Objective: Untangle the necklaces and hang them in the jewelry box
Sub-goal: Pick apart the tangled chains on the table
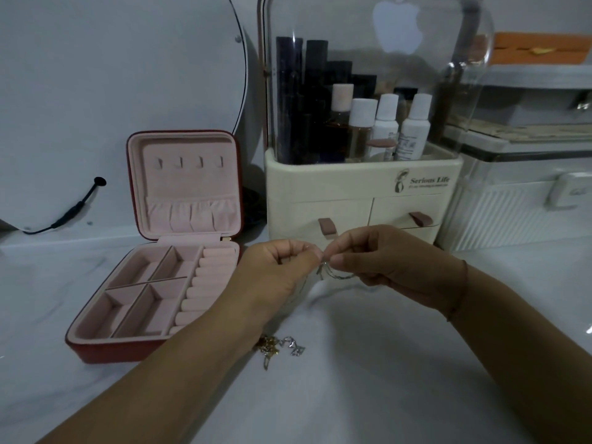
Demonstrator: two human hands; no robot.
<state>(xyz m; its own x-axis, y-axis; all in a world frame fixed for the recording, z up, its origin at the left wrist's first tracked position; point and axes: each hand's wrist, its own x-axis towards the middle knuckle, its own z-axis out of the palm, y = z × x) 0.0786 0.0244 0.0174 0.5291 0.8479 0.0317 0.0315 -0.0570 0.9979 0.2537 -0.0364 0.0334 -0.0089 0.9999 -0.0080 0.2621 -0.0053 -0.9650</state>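
Observation:
My left hand [282, 267] and my right hand [384, 267] meet above the white tabletop and pinch a thin silver necklace [333, 273] between their fingertips; part of the chain loops down between them. A tangle of gold and silver necklaces [280, 347] lies on the table under my left forearm, partly hidden by it. The red jewelry box [153, 283] stands open at the left, pink inside. Its upright lid carries a row of small hooks [189, 161] with nothing on them, above a gathered pocket.
A cream cosmetics organiser [362, 193] with a clear dome lid, bottles and two drawers stands just behind my hands. A round mirror [121, 91] with a black cable leans at the back left. Clear storage boxes [525, 193] sit at the right.

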